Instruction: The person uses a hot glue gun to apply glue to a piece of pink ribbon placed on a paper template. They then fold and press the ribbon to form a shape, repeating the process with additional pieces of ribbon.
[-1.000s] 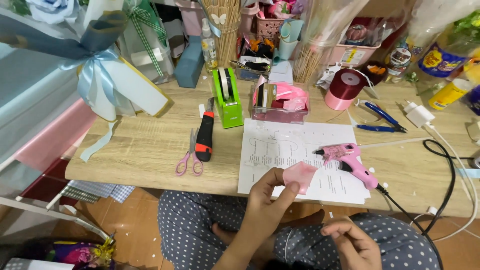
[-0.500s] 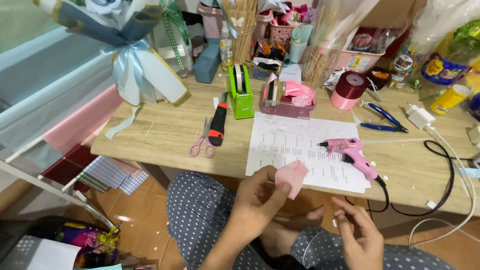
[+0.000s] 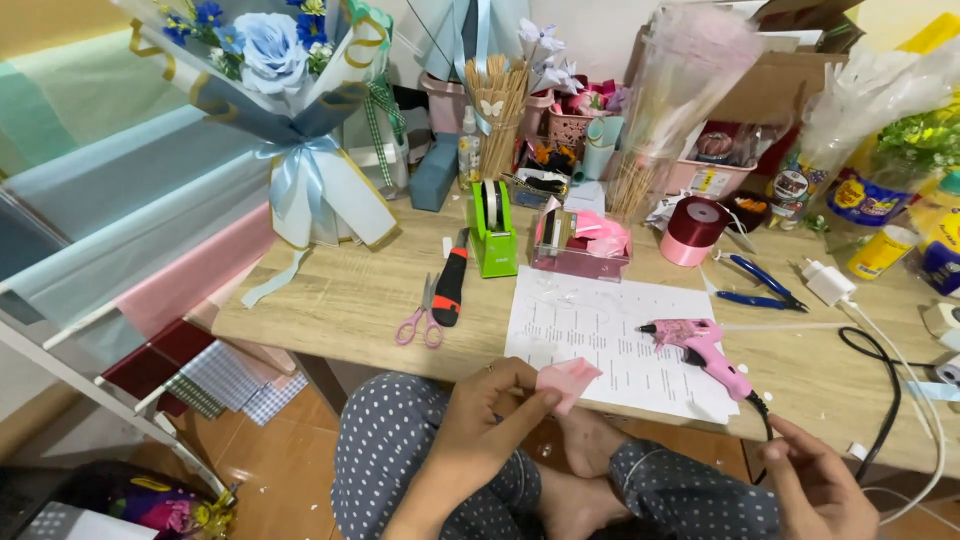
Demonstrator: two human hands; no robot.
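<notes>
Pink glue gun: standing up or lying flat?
Lying flat. The pink glue gun rests on its side on the printed sheet, nozzle toward the left, black cord trailing off the handle end. Neither hand touches it.

Surface: a light wooden table [image 3: 340, 290] is carrying the craft things.
Left end: a blue flower bouquet [image 3: 300, 110] is leaning there.
Middle: pink-handled scissors [image 3: 420, 322], a black and red cutter [image 3: 451, 288] and a green tape dispenser [image 3: 492, 230] are lying near each other.
Paper: a printed sheet [image 3: 600, 335] is lying flat, with a pink glue gun [image 3: 700, 350] resting on it.
Right: a dark red ribbon spool [image 3: 694, 228] and blue pliers [image 3: 756, 283] are sitting well apart from the scissors.
</notes>
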